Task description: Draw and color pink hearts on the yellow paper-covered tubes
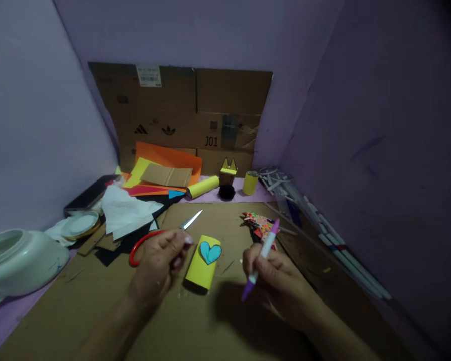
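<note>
My right hand (276, 278) grips a white marker (263, 255) with purple ends, held at a slant above the cardboard. My left hand (160, 260) is closed in a pinch; a pale spot shows at its fingertips, too small to name. Between the hands lies a flattened yellow paper tube (200, 273), and a blue heart (210, 252) with a dark outline sits on its upper part. Scissors with a red handle (137, 250) lie partly hidden behind my left hand, their blade pointing away to the right.
A white teapot (33, 260) stands at the left, near white tissue (126, 210) and coloured paper (169, 158). Along the back are a rolled yellow tube (205, 187), a small yellow cylinder (250, 183) and an eared figure (228, 173). Rolled paper sticks (355, 263) line the right wall.
</note>
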### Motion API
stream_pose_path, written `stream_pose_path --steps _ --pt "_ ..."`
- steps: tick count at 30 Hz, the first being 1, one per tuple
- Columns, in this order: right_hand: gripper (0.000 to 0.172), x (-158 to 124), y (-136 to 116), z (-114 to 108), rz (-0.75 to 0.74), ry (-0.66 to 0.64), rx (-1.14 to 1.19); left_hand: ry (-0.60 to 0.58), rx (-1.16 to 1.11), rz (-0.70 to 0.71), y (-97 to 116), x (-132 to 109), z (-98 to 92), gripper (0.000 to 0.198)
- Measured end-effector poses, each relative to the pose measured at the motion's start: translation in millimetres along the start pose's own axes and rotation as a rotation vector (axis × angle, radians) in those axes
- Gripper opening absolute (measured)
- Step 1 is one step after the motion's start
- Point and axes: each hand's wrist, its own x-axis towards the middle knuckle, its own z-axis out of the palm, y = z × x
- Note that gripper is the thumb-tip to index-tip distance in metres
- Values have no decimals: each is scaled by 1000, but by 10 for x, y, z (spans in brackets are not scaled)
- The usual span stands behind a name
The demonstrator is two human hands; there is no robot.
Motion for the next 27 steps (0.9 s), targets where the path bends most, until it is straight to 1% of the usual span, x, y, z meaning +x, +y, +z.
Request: stream_pose_path --steps 2,4,6,10,14,17,21,27 --pt "33 57 6 4 -69 141 44 -90 -19 -76 -84 -101 141 29" --pt "30 75 25 4 -127 214 30 -126 -53 -108 -149 -187 245 30" --pt "26 63 55 -2 -177 226 -11 -137 -85 -124 -181 -234 295 31" --pt "19 19 109 -4 -254 225 -123 -157 -115 -159 -180 -252 302 32" --pt "21 8 124 19 -246 258 -186 -169 -133 -168 -173 -267 305 31" --pt "22 24 130 35 -229 269 -193 -182 -126 -170 -176 -279 315 28" --pt "24 46 127 57 -205 276 -148 -193 -124 -150 -191 -276 313 26" --pt "28 26 85 136 -91 296 -45 -225 -31 -97 -274 -271 276 22"
